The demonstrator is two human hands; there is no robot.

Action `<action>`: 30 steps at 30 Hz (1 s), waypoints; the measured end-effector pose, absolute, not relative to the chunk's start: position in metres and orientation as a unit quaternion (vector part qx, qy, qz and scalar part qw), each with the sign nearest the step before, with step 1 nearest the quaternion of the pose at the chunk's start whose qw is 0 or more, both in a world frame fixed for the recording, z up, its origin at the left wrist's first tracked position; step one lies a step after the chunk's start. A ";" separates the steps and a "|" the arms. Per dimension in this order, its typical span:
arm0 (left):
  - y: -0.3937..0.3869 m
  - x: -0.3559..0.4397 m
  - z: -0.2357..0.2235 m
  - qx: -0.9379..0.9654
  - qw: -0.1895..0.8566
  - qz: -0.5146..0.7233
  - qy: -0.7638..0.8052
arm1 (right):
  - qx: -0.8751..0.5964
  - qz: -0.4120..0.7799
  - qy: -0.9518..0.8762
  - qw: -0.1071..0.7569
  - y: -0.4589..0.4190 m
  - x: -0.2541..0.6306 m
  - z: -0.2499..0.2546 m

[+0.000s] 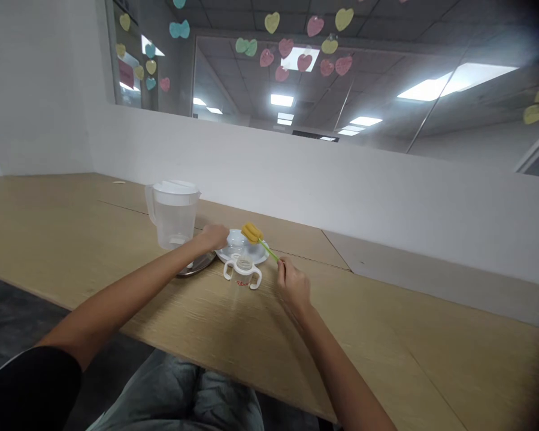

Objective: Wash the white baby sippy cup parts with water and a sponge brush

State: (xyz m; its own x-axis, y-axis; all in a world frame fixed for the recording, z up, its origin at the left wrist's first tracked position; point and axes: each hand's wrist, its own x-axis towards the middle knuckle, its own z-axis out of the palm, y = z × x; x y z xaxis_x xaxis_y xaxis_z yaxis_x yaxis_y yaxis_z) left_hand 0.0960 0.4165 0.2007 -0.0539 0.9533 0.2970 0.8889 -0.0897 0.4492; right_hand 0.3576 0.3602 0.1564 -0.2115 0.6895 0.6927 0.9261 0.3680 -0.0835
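My right hand [294, 284] grips the green handle of a bottle brush [252, 233], whose yellow sponge head is raised over a white plate [263, 258]. In front of the plate stands a clear baby bottle [242, 276], open at the top, with a white two-handled holder round it and red print on its side. My left hand [215, 236] is closed at the plate's left edge, and whatever its fingers hold is hidden. A clear domed piece [236, 238] lies on the plate behind the bottle.
A translucent lidded pitcher [176, 218] stands to the left, behind my left forearm. A round metal tray [202, 263] with a small white item lies partly under that arm. The wooden table [363, 335] meets a white wall [273, 164] at the back.
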 end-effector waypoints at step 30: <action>0.355 0.115 0.169 0.539 0.094 0.692 0.470 | -0.284 -0.275 -0.827 0.400 0.354 0.364 0.145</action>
